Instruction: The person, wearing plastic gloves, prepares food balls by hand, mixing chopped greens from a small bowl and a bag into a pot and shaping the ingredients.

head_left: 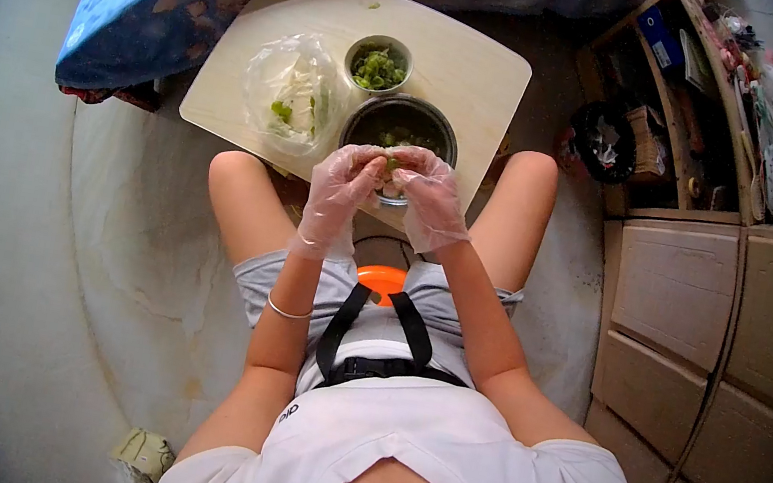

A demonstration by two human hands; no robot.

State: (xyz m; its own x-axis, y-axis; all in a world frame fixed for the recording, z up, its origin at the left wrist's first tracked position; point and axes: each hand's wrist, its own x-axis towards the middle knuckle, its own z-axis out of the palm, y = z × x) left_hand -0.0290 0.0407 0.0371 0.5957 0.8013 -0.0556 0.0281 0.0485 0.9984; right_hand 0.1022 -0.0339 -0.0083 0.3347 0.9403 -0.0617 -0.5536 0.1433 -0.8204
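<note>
My left hand (342,192) and my right hand (431,200) both wear clear plastic gloves. Their fingertips meet over the near edge of a dark round pot (362,121), pinching a small green vegetable piece (393,164) between them. The fingers partly hide the piece, so its exact kind is unclear. Inside the pot lie more greens, in shadow. Just behind it stands a pale bowl (350,62) filled with chopped green vegetable (380,67). Left of the pot, a clear plastic bag (272,72) holds whitish stuff and a few green leaves.
Everything stands on a low cream table (465,62) in front of my knees. A blue patterned cloth (155,13) hangs at the back left. To the right are a wooden shelf (670,79), a black bin (587,127) and brown cabinets (672,287). Something orange (382,281) sits between my legs.
</note>
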